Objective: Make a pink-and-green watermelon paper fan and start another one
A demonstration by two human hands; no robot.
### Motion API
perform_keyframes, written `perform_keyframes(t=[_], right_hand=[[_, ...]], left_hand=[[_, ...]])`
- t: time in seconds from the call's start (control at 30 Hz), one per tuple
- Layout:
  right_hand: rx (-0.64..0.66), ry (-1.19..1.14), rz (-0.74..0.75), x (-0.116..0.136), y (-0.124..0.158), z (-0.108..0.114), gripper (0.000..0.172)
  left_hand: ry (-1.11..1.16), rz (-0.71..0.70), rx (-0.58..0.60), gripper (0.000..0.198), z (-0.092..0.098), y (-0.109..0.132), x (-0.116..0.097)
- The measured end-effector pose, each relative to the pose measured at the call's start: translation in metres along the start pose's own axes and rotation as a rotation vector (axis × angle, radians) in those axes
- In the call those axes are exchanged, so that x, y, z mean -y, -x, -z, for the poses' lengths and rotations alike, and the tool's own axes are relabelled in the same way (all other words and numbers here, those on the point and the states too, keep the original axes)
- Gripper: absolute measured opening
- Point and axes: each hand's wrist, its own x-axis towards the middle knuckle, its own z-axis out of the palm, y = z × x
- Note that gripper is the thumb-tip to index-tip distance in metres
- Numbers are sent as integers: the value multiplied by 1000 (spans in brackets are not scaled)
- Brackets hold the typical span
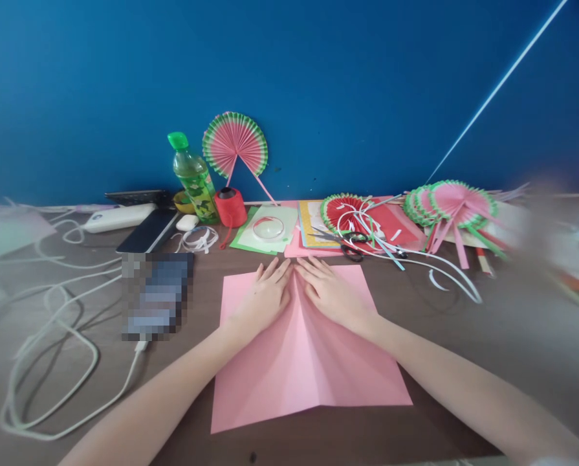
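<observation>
A sheet of pink paper (pixel 289 369) lies in front of me on the dark table, with a raised fold running down its middle. My left hand (pixel 268 292) rests flat on its far left part, fingers stretched toward the far edge. On the other side of the fold, my right hand (pixel 330 291) lies flat in the same way, its fingertips close to the left ones. Neither hand grips anything. Near the fold's lower end the paper bulges up from the table.
Scissors (pixel 352 246), white strips and coloured paper (pixel 313 220) lie beyond the sheet. Finished pleated fans (pixel 457 204) are stacked at the right; another fan (pixel 235 145) leans on the blue wall. A bottle (pixel 192 178), red tape roll (pixel 231 208) and phone (pixel 158 294) with cable stand left.
</observation>
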Motion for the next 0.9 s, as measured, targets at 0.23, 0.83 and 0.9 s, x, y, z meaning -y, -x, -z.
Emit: perform_keyframes(t=[0.23, 0.83, 0.9], right_hand=[[41, 37, -41, 4, 0, 0, 51], [62, 130, -79, 12, 3, 3, 51], [48, 133, -59, 7, 2, 2, 49]], left_hand=[[-85, 38, 55, 52, 1, 0, -7], [-268, 82, 42, 51, -6, 5, -15], [-251, 74, 21, 50, -6, 5, -12]])
